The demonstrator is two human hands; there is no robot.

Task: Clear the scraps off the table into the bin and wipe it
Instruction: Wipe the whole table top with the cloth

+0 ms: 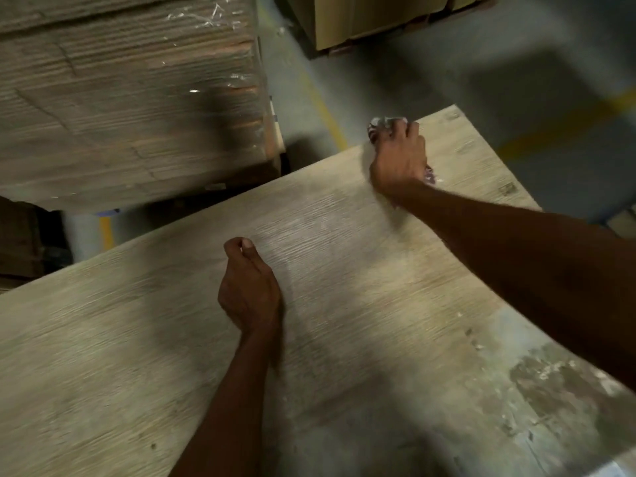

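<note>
A pale wood-grain table (137, 356) fills most of the view. My right hand (399, 163) is stretched to the table's far edge, shut on a crumpled pale cloth (380, 123) that sticks out past the knuckles and presses on the surface. My left hand (249, 287) rests near the middle of the table, fingers curled into a loose fist with nothing visible in it. Worn, flaky patches with small white specks (550, 373) mark the table's near right part. No bin is in view.
A tall wrapped stack of cardboard sheets (130, 98) stands close beyond the table's left side. More cardboard boxes (361, 18) sit at the top. Grey floor with yellow lines (564, 122) lies beyond the far edge.
</note>
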